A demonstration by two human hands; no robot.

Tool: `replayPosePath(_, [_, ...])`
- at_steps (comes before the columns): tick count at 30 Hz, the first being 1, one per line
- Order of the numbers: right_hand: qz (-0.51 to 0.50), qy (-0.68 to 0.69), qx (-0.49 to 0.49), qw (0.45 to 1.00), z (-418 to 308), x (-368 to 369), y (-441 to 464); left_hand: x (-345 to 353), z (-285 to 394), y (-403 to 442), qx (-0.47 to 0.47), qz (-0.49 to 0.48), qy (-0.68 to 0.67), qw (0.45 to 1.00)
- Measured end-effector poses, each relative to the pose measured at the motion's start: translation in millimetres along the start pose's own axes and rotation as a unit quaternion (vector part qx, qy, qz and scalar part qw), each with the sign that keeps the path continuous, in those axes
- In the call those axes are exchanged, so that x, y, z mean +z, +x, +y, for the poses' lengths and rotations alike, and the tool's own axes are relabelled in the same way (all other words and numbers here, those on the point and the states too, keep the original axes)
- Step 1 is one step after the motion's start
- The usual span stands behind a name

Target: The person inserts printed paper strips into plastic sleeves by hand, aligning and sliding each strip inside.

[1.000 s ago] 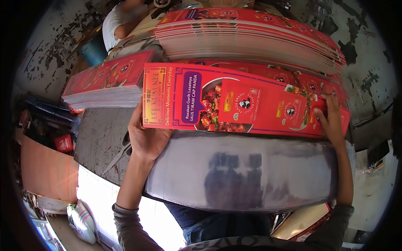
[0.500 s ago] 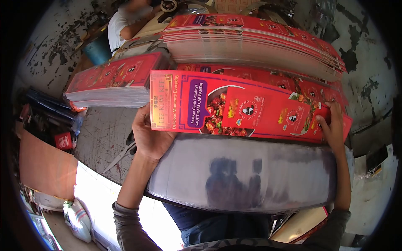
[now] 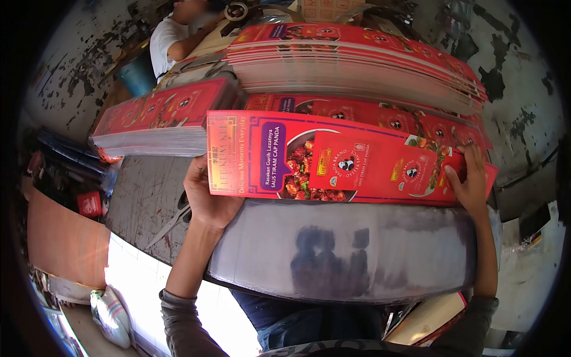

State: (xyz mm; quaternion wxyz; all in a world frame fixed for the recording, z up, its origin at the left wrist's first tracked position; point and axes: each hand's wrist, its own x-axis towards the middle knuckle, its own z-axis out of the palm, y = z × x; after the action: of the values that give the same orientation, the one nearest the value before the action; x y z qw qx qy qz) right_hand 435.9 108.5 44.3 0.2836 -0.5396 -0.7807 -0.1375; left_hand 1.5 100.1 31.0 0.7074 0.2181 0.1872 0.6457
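Observation:
A long red printed card (image 3: 375, 169) with a gold left end is held up between my two hands. My left hand (image 3: 208, 196) grips its left end, fingers mostly behind it. At the right end, my right hand (image 3: 470, 178) has thumb and fingers closed on the card. Just below the card lies a glossy clear plastic stack (image 3: 345, 253) with dark reflections. Behind the card is another red printed card (image 3: 351, 111), partly covered by the one in my hands.
A tall stack of red cards (image 3: 357, 68) stands at the back, a plastic-wrapped stack (image 3: 154, 116) at the left. Scissors (image 3: 169, 223) lie on the scratched table (image 3: 140, 181) beside my left hand. Another person (image 3: 175, 41) is at the back left, near a blue bin (image 3: 137, 77).
Over the last second the held card has come slightly lower in view, showing more of the red card behind it. Both hands keep their grip on it.

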Motion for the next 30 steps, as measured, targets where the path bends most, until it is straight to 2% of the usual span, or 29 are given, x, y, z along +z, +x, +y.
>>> replayPosePath(6, [0.004, 0.013, -0.003, 1.0, -4.0, -6.0, 2.4, -8.7, 0.7, 4.7, -0.009, -0.032, 0.005, 0.999])
replayPosePath(9, [0.001, 0.01, -0.008, 1.0, -7.6, -10.3, 4.5, -14.1, 2.5, 7.2, -0.038, -0.042, -0.034, 0.998])
replayPosePath(11, [0.0, 0.004, -0.011, 1.0, -4.9, -10.1, 4.5, -12.6, 2.9, 7.6, -0.033, -0.016, -0.03, 0.999])
replayPosePath(13, [0.003, 0.026, 0.01, 1.0, 0.4, -5.3, 4.1, -6.0, 2.7, 8.0, -0.042, -0.053, -0.044, 0.997])
replayPosePath(15, [-0.007, 0.038, 0.029, 0.999, 1.6, -3.2, 5.9, 8.3, 0.8, 4.9, -0.011, -0.002, 0.086, 0.996])
replayPosePath(17, [-0.015, 0.05, 0.046, 0.998, 2.4, -1.6, 6.3, 3.2, 1.1, 6.3, -0.024, -0.033, 0.083, 0.996])
replayPosePath(19, [-0.011, 0.056, 0.043, 0.997, 3.5, 0.0, 6.5, -0.2, 0.5, 7.3, -0.004, 0.014, 0.101, 0.995])
replayPosePath(23, [-0.002, 0.048, 0.031, 0.998, 3.5, -0.5, 6.3, 2.4, -2.5, 7.9, 0.0, 0.005, 0.098, 0.995])
replayPosePath(25, [-0.031, 0.069, 0.065, 0.995, 0.8, -3.7, 7.9, 4.0, -3.2, 7.9, 0.004, 0.023, 0.126, 0.992])
replayPosePath(30, [-0.013, 0.059, 0.047, 0.997, 2.3, 0.4, 7.2, 3.3, -3.6, 7.9, 0.009, 0.013, 0.129, 0.991])
